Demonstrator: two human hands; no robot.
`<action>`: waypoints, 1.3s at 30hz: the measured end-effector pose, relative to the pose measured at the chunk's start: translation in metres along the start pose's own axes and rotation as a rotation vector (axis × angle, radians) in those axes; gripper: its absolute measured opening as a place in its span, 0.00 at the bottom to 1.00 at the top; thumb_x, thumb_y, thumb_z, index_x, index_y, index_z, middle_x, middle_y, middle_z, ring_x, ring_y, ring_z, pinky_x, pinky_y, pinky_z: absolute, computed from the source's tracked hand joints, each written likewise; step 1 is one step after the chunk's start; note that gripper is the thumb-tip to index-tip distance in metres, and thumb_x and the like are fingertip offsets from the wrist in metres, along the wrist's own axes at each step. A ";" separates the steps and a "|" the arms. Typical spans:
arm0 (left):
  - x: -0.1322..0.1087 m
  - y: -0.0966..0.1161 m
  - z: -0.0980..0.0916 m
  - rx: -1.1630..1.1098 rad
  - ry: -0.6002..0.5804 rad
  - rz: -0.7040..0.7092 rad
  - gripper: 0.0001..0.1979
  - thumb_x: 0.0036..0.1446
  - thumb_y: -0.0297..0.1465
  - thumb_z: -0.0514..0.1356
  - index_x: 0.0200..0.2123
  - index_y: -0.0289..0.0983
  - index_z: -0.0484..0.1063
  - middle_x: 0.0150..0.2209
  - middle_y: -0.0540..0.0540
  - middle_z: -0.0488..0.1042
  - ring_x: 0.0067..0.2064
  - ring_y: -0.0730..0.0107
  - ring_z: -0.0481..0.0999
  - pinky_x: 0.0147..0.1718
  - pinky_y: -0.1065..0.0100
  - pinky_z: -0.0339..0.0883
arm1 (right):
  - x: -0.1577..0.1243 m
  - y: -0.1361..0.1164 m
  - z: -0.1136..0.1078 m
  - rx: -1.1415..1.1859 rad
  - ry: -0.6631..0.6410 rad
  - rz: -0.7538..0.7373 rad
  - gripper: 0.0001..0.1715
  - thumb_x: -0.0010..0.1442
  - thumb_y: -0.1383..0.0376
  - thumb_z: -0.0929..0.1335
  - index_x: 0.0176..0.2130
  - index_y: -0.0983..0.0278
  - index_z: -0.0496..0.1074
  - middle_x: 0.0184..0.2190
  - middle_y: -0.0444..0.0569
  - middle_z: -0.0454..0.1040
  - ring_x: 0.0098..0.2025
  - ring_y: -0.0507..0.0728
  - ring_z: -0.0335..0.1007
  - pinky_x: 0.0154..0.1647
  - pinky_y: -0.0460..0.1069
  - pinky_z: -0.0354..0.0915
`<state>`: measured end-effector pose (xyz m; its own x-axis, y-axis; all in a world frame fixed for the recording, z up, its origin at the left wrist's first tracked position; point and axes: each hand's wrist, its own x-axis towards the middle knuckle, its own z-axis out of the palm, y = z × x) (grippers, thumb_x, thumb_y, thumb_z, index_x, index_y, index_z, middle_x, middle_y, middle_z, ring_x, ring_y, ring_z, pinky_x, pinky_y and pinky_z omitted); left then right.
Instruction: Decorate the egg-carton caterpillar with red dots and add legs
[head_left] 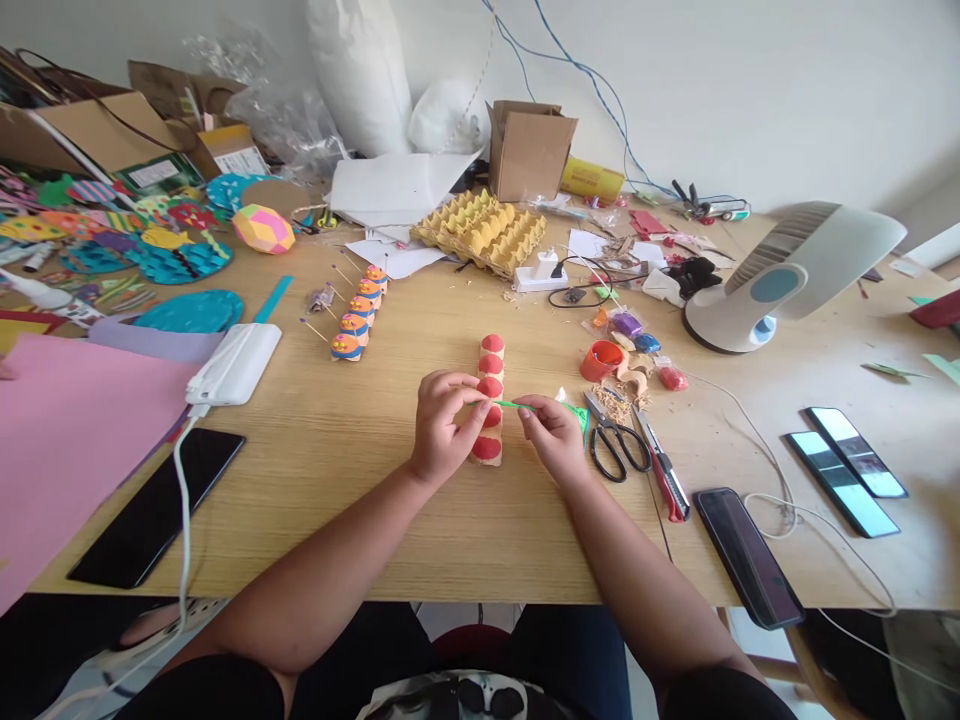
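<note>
My left hand (pixel 448 425) and my right hand (pixel 555 435) pinch the two ends of a thin green strand (pixel 511 404), which looks like soft clay. It stretches across a strip of egg carton (pixel 491 447) that stands upright to me on the table, its row of bumps topped with red. Behind my right fingers lies a bright green packet (pixel 583 416), partly hidden. Farther left, a finished-looking carton caterpillar (pixel 360 318) in orange and blue has several thin sticks poking out.
Black scissors (pixel 616 440) and a red box cutter (pixel 666 470) lie right of my hand, near an orange cup (pixel 601 360) and wood shavings. Phones (pixel 748 555), a white fan (pixel 780 280), a power bank (pixel 234 364) and yellow egg trays (pixel 480 235) surround the work area.
</note>
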<state>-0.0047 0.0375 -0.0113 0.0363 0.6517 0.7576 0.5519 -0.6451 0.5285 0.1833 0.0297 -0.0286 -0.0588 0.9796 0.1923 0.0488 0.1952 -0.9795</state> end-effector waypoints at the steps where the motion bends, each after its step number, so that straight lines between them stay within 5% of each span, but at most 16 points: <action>1: 0.000 0.000 0.000 0.004 0.004 0.000 0.01 0.63 0.30 0.63 0.38 0.40 0.75 0.43 0.43 0.75 0.49 0.61 0.73 0.53 0.53 0.67 | 0.000 0.000 0.000 0.008 0.007 -0.005 0.20 0.62 0.47 0.71 0.40 0.61 0.79 0.21 0.41 0.65 0.21 0.50 0.56 0.22 0.47 0.55; 11: -0.001 0.001 0.001 -0.063 -0.091 0.006 0.11 0.61 0.34 0.65 0.47 0.41 0.75 0.46 0.43 0.75 0.52 0.59 0.72 0.56 0.53 0.66 | 0.000 -0.004 -0.001 0.011 0.002 -0.003 0.22 0.63 0.46 0.70 0.34 0.62 0.76 0.20 0.42 0.64 0.22 0.51 0.57 0.23 0.47 0.54; 17: -0.001 0.000 0.002 -0.092 -0.183 0.074 0.10 0.59 0.34 0.67 0.44 0.42 0.78 0.43 0.45 0.78 0.50 0.59 0.73 0.54 0.53 0.68 | -0.001 -0.006 -0.001 0.031 -0.064 -0.027 0.19 0.63 0.49 0.70 0.35 0.62 0.77 0.22 0.44 0.69 0.23 0.51 0.59 0.24 0.47 0.56; 35: -0.002 -0.001 0.005 -0.126 -0.184 0.055 0.10 0.60 0.30 0.66 0.45 0.42 0.77 0.40 0.46 0.82 0.44 0.62 0.77 0.47 0.56 0.72 | -0.001 -0.006 0.000 0.055 -0.101 -0.019 0.17 0.62 0.51 0.72 0.40 0.61 0.80 0.35 0.50 0.81 0.31 0.54 0.71 0.31 0.49 0.68; 39: -0.004 -0.004 0.006 -0.118 -0.166 0.027 0.06 0.61 0.30 0.66 0.43 0.41 0.78 0.39 0.46 0.82 0.44 0.62 0.77 0.47 0.56 0.72 | -0.002 -0.006 0.000 0.067 -0.096 -0.003 0.17 0.62 0.50 0.72 0.39 0.61 0.80 0.31 0.49 0.79 0.30 0.54 0.69 0.30 0.49 0.67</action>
<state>-0.0019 0.0402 -0.0187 0.1922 0.6843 0.7034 0.4477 -0.6990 0.5577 0.1826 0.0270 -0.0234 -0.1547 0.9691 0.1922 -0.0182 0.1917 -0.9813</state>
